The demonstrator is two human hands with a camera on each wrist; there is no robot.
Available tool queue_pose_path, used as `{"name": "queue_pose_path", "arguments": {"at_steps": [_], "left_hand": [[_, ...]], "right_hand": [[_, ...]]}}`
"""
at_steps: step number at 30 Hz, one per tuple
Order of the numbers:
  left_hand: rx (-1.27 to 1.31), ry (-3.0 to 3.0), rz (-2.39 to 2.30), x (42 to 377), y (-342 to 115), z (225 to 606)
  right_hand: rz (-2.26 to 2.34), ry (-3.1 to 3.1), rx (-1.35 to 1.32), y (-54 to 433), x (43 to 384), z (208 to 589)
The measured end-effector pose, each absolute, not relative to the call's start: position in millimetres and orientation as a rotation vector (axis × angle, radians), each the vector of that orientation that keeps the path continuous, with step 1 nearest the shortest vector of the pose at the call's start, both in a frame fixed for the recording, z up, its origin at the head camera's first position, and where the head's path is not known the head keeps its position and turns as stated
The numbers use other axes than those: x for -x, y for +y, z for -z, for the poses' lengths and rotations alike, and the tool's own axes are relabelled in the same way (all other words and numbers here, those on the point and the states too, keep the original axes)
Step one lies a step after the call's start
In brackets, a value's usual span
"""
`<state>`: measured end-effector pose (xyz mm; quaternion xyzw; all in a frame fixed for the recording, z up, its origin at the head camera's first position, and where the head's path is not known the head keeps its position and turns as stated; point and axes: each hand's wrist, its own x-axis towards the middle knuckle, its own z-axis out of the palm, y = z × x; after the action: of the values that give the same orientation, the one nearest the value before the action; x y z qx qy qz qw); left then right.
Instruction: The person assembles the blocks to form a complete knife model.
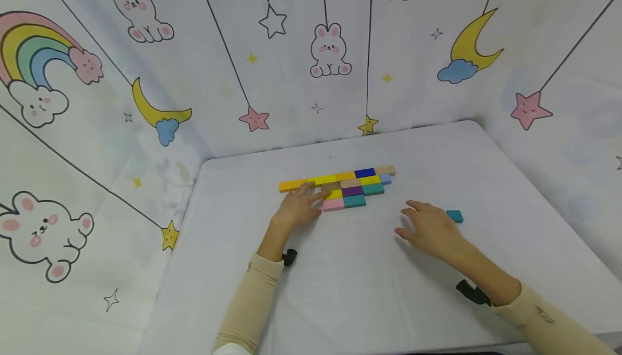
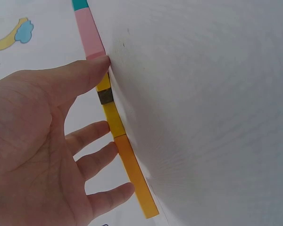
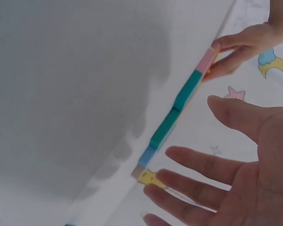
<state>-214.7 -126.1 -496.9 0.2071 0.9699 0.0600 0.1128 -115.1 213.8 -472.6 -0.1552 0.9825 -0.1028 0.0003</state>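
Flat coloured blocks lie side by side in staggered rows on the table. The back row runs from an orange block (image 1: 293, 185) to a dark blue block (image 1: 365, 172) and a tan block (image 1: 385, 170). At the front are a pink block (image 1: 333, 204) and a teal block (image 1: 355, 200). My left hand (image 1: 297, 207) rests its fingertips on the left side of this pattern, its thumb near the pink block's end in the left wrist view. My right hand (image 1: 430, 228), fingers spread and holding nothing, hovers right of the pattern, beside a loose teal block (image 1: 454, 216).
A white cloth covers the table (image 1: 369, 279). Behind and at both sides stand white walls printed with rabbits, stars and moons, among them a pink star (image 1: 254, 119). Dark bands (image 1: 473, 292) show at both wrists.
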Motion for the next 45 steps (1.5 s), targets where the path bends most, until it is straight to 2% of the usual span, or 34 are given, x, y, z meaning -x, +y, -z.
{"name": "queue_pose_path", "arguments": {"at_steps": [20,45], "left_hand": [[-0.615,2.836,-0.187,214,-124,500],[-0.594,2.837,-0.200,213,-126,495]], "right_hand": [[0.385,3.112,0.424,259,92,478],[0.354,3.073,0.324,282,65,477]]}}
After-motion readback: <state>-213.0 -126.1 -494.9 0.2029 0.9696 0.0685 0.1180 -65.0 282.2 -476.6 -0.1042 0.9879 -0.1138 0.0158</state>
